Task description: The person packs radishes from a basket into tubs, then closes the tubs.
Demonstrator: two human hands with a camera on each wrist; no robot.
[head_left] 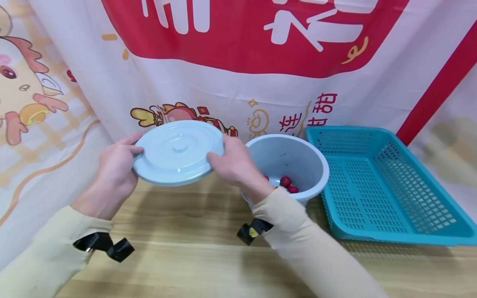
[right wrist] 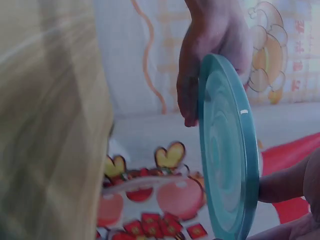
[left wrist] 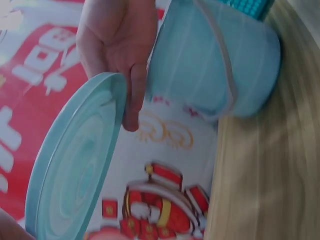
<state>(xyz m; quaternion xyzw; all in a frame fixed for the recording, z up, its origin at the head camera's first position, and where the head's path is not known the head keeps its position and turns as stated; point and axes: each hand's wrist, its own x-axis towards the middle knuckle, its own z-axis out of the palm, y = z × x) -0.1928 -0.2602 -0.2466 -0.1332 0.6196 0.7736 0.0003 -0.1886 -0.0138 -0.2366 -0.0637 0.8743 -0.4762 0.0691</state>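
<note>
A round pale blue lid point(head_left: 180, 154) with a small central knob is held up above the table between both hands. My left hand point(head_left: 116, 169) grips its left edge, and my right hand point(head_left: 235, 159) pinches the right edge with the thumb on top. In the left wrist view the lid point(left wrist: 77, 160) shows its ringed underside. Just right of the right hand stands a light blue bucket point(head_left: 316, 182) without a cover. Several dark red balls point(head_left: 285, 181) lie at its bottom, partly hidden by the right forearm. A handle point(left wrist: 220, 45) hangs along the bucket's side.
A turquoise slotted plastic basket point(head_left: 357, 236) sits on the right, close beside the bucket. Behind everything hangs a printed red and white cloth point(head_left: 223, 89), which also covers the left side. The table point(head_left: 179, 265) has a wood-grain top.
</note>
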